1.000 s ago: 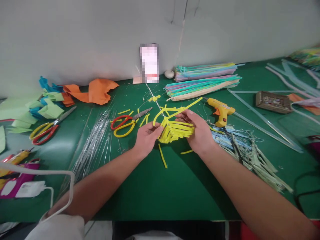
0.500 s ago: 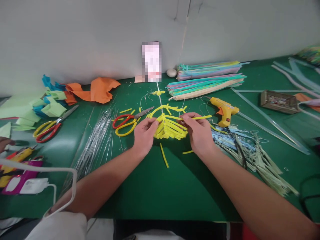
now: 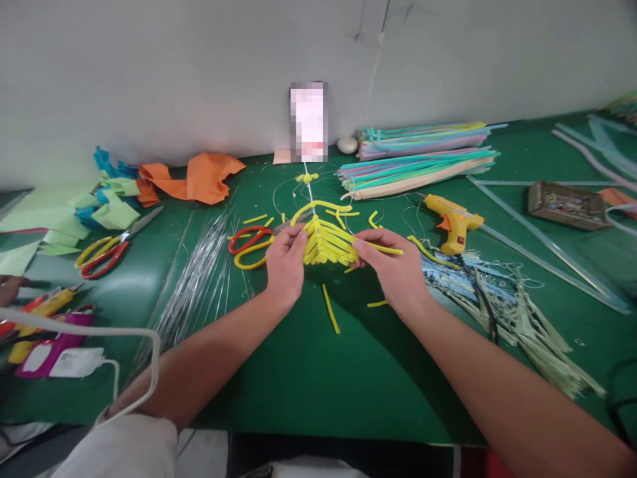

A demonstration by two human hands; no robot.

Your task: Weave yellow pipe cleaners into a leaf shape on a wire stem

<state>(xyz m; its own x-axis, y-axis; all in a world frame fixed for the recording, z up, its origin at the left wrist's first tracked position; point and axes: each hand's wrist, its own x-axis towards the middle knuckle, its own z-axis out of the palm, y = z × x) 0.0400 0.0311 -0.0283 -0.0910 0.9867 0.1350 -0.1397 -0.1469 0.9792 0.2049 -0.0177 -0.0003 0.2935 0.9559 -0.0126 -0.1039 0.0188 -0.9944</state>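
A yellow pipe-cleaner leaf [image 3: 329, 242], with ribs slanting off a central spine, is held over the green table. My left hand [image 3: 287, 260] pinches its left side between thumb and fingers. At its right side, my right hand [image 3: 391, 262] is closed on a yellow pipe cleaner [image 3: 391, 249] whose free end sticks out to the right. A thin wire stem [image 3: 310, 192] runs from the leaf's top toward a small yellow flower-like knot [image 3: 307, 178]. Scissors [image 3: 251, 247] with red and yellow handles lie just left of my left hand, their blades partly hidden behind it.
Cut yellow pieces [image 3: 330, 309] lie around the hands. A yellow glue gun [image 3: 454, 222] and pipe-cleaner bundles [image 3: 418, 172] are at the right; wires [image 3: 194, 282], another pair of scissors [image 3: 112, 249] and coloured paper [image 3: 213, 178] at the left. A phone [image 3: 308, 123] leans on the wall. Another person's hand [image 3: 10, 289] shows at far left.
The leaf has turned and tilted in my hands, and my right hand has moved slightly inward along its right edge. The pipe cleaner's free end now points lower. The whole view has shifted slightly.
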